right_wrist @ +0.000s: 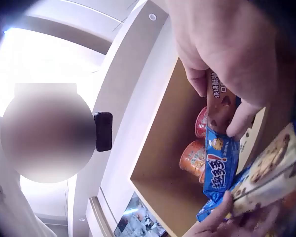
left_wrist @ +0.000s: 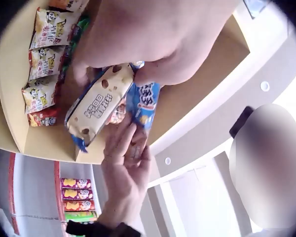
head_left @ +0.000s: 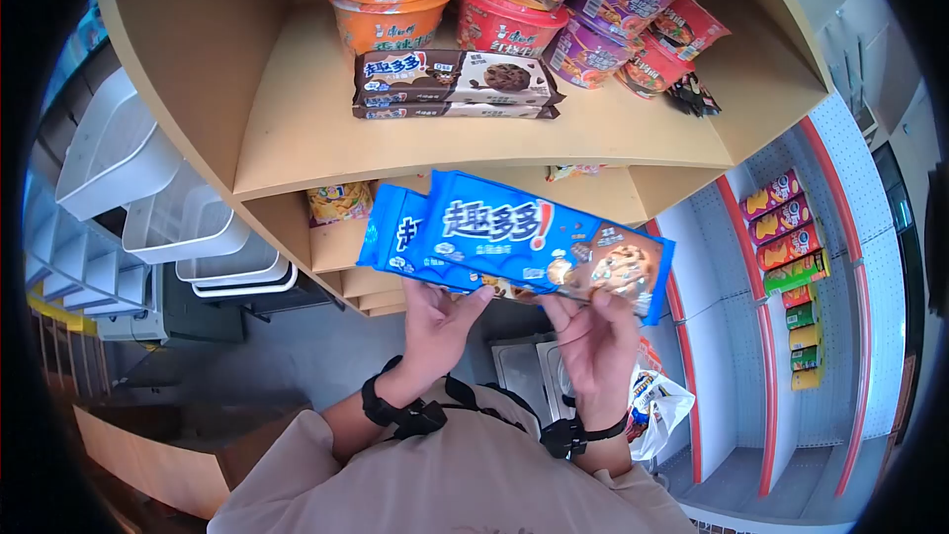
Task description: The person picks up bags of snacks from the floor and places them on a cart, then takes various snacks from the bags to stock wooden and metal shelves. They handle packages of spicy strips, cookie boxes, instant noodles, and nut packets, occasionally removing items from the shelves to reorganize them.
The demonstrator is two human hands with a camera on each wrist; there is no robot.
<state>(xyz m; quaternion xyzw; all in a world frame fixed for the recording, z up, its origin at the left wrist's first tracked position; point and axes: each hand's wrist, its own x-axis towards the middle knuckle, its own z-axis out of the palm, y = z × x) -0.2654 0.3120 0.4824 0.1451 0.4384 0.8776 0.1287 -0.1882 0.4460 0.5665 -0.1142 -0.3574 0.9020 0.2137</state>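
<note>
Two blue cookie packs, the front one (head_left: 544, 237) overlapping the rear one (head_left: 395, 227), are held in front of the shelf edge in the head view. My left hand (head_left: 435, 331) grips the rear pack from below, thumb on its lower edge. With thumb and fingers my right hand (head_left: 598, 346) pinches the front pack near its lower right part. In the left wrist view the cream side of one pack (left_wrist: 98, 106) shows under my left hand (left_wrist: 153, 39). The right wrist view has my right hand (right_wrist: 227, 54) round the brown end of the other pack (right_wrist: 219, 158).
Dark brown cookie packs (head_left: 455, 89) lie stacked on the upper shelf (head_left: 474, 153), before orange, red and purple noodle tubs (head_left: 509, 25). Snack bags (head_left: 339, 203) sit a level lower. White baskets (head_left: 119, 148) are at the left; a rack with snacks (head_left: 786, 227) stands right.
</note>
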